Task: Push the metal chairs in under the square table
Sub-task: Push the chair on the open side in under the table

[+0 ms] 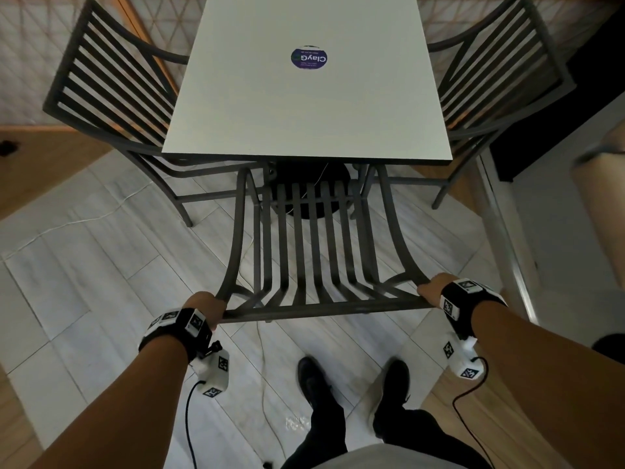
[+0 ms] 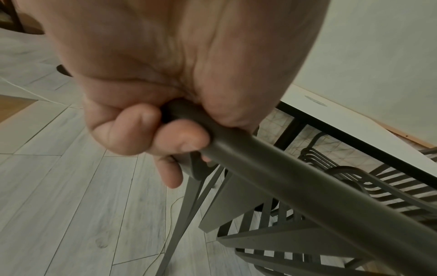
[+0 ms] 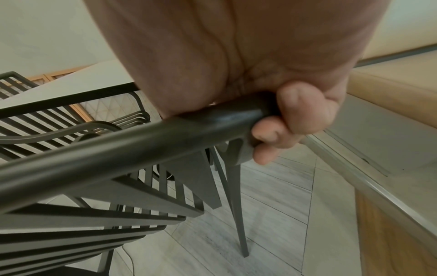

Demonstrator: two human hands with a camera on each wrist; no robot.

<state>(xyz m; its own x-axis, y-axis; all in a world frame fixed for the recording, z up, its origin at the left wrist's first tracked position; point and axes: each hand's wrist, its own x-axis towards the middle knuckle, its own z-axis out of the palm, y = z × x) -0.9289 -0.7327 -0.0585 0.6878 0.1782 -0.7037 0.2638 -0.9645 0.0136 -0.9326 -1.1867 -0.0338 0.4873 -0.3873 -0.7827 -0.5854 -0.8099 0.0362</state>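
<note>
White square counter (image 1: pixel 306 106), seats of two side chairs (image 1: pixel 111 93) tucked beneath it. Dark metal slatted chair (image 1: pixel 314 252) before you, front edge just under the counter's near edge. Your hands: left hand (image 1: pixel 204 308) and right hand (image 1: pixel 431 292) each grip its top rail (image 1: pixel 321 311) ends.

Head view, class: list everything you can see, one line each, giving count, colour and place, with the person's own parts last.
Square table: one, white top, centre.
Sticker: one, purple, round, on the tabletop.
Metal chairs: three, dark grey; near chair at the table's front edge, left chair and right chair at its sides.
Floor: pale planks, wood-coloured at the edges.
Thin cable: one, white, on the floor.
Shoes: two, black.
Left hand: grips the near chair's top rail.
Right hand: grips the same rail.
</note>
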